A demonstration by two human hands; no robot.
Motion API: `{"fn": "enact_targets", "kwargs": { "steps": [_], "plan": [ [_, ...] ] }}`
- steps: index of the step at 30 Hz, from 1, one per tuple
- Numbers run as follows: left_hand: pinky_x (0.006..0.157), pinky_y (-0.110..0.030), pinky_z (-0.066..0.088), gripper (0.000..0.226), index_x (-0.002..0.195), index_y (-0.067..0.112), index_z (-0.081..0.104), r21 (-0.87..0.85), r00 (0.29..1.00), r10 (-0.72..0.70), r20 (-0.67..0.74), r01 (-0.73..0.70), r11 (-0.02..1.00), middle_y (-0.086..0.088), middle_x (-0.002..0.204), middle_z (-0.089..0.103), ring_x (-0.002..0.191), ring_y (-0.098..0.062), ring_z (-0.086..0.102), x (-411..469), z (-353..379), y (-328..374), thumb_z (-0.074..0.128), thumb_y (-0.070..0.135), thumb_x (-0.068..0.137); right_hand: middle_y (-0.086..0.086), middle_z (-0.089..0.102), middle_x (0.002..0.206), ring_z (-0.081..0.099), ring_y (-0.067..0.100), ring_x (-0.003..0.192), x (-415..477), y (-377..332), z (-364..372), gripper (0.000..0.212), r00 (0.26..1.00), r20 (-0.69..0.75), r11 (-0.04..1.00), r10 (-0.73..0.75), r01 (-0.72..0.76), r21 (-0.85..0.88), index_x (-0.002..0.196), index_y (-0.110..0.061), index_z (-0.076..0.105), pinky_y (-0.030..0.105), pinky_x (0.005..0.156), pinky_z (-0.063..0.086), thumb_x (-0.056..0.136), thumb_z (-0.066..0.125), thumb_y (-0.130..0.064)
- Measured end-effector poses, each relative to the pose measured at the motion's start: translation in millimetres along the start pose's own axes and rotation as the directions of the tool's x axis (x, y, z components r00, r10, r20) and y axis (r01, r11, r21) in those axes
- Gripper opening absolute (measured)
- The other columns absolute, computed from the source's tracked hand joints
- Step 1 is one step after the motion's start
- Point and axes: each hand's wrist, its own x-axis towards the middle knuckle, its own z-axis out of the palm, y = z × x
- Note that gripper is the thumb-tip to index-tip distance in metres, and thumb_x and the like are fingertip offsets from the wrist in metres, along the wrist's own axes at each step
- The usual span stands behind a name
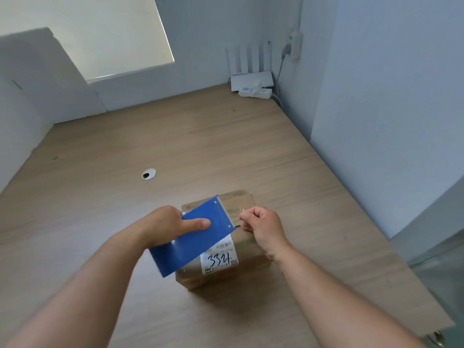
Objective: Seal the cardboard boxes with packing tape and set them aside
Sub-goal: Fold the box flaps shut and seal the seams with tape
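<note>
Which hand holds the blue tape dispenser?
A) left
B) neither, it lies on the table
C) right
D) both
A: the left hand grips the blue tape dispenser above the cardboard box, while the right hand only pinches the clear tape pulled from it.

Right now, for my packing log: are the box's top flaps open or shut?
Shut: the top of the cardboard box lies flat beneath the blue tape dispenser.

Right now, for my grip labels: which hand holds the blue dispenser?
The left hand grips the dispenser; the right hand only pinches clear tape above the box.
</note>
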Motion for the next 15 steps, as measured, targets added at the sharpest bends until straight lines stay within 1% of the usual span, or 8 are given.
{"fn": "enact_targets", "kwargs": {
  "steps": [2, 4, 7, 9, 10, 11, 13, 15],
  "plan": [
    [0.064, -0.028, 0.039, 0.066, 0.081, 0.013, 0.063, 0.039, 0.996, -0.089, 0.019, 0.088, 0.995, -0.002, 0.083, 0.065, 0.074, -0.017, 0.061, 0.6, -10.7, -12.0, 0.052, 0.078, 0.072, 0.000, 0.062, 0.061, 0.059, 0.014, 0.065, 2.0, -0.5, 0.4, 0.020, 1.000, 0.006, 1.000, 0.016, -0.016, -0.008, 0.069, -0.012, 0.064, 0.041, 0.081, 0.055, 0.089, 0.061, -0.011],
    [0.066, -0.029, 0.038, 0.070, 0.083, 0.013, 0.063, 0.063, 0.990, -0.138, 0.034, 0.135, 0.989, -0.003, 0.086, 0.064, 0.077, -0.018, 0.061, 5.9, -13.0, -14.1, 0.050, 0.080, 0.072, 0.000, 0.060, 0.059, 0.057, 0.015, 0.063, 1.9, -0.9, 1.7, 0.021, 1.000, -0.007, 1.000, 0.015, -0.015, 0.009, 0.068, -0.012, 0.062, 0.040, 0.078, 0.055, 0.089, 0.060, -0.011],
    [0.069, -0.030, 0.039, 0.064, 0.081, 0.015, 0.058, 0.103, 0.988, -0.147, 0.052, 0.141, 0.985, -0.001, 0.086, 0.059, 0.077, -0.016, 0.058, 20.7, -13.8, 4.9, 0.052, 0.079, 0.074, 0.002, 0.054, 0.059, 0.054, 0.019, 0.059, 0.3, -5.5, 1.9, 0.021, 0.998, -0.041, 0.992, 0.051, -0.046, 0.122, 0.069, -0.009, 0.057, 0.033, 0.062, 0.052, 0.091, 0.057, -0.008],
    [0.074, -0.031, 0.040, 0.061, 0.084, 0.016, 0.057, 0.106, 0.986, -0.146, 0.083, 0.137, 0.985, -0.002, 0.091, 0.058, 0.082, -0.019, 0.057, 30.6, -13.1, 21.3, 0.056, 0.075, 0.074, 0.001, 0.054, 0.060, 0.054, 0.017, 0.050, 0.1, -7.6, -0.2, 0.023, 0.996, -0.062, 0.991, 0.072, -0.064, 0.117, 0.068, -0.012, 0.056, 0.027, 0.048, 0.045, 0.091, 0.057, -0.012],
    [0.076, -0.031, 0.040, 0.059, 0.088, 0.016, 0.056, 0.108, 0.983, -0.149, 0.103, 0.138, 0.985, -0.003, 0.095, 0.057, 0.084, -0.021, 0.056, 34.8, -12.3, 28.2, 0.058, 0.073, 0.075, 0.000, 0.055, 0.060, 0.053, 0.015, 0.047, -0.3, -8.1, -1.6, 0.025, 0.995, -0.077, 0.996, 0.064, -0.059, 0.062, 0.067, -0.014, 0.056, 0.024, 0.045, 0.041, 0.091, 0.057, -0.014],
    [0.078, -0.032, 0.040, 0.059, 0.093, 0.016, 0.056, 0.113, 0.981, -0.154, 0.119, 0.141, 0.984, -0.004, 0.099, 0.056, 0.087, -0.022, 0.055, 38.1, -10.9, 34.0, 0.059, 0.072, 0.075, 0.000, 0.056, 0.061, 0.052, 0.015, 0.048, -0.8, -7.7, -3.6, 0.026, 0.995, -0.095, 0.999, 0.040, -0.042, -0.023, 0.066, -0.015, 0.056, 0.024, 0.046, 0.039, 0.091, 0.056, -0.016],
    [0.080, -0.032, 0.040, 0.059, 0.097, 0.017, 0.056, 0.128, 0.977, -0.160, 0.139, 0.143, 0.981, -0.003, 0.100, 0.056, 0.090, -0.023, 0.055, 43.9, -10.0, 43.5, 0.062, 0.071, 0.074, -0.001, 0.059, 0.067, 0.052, 0.015, 0.060, -1.6, -7.6, -9.9, 0.025, 0.990, -0.136, 0.972, -0.030, -0.003, -0.235, 0.067, -0.016, 0.056, 0.026, 0.054, 0.040, 0.092, 0.055, -0.018],
    [0.082, -0.033, 0.043, 0.060, 0.096, 0.017, 0.058, 0.123, 0.974, -0.155, 0.164, 0.136, 0.983, -0.002, 0.097, 0.057, 0.091, -0.023, 0.057, 48.8, -8.9, 50.2, 0.064, 0.072, 0.071, 0.000, 0.060, 0.072, 0.053, 0.014, 0.067, -2.8, -7.5, -19.6, 0.025, 0.980, -0.192, 0.942, -0.056, -0.012, -0.336, 0.069, -0.015, 0.057, 0.027, 0.059, 0.041, 0.093, 0.052, -0.017]
  ]
}}
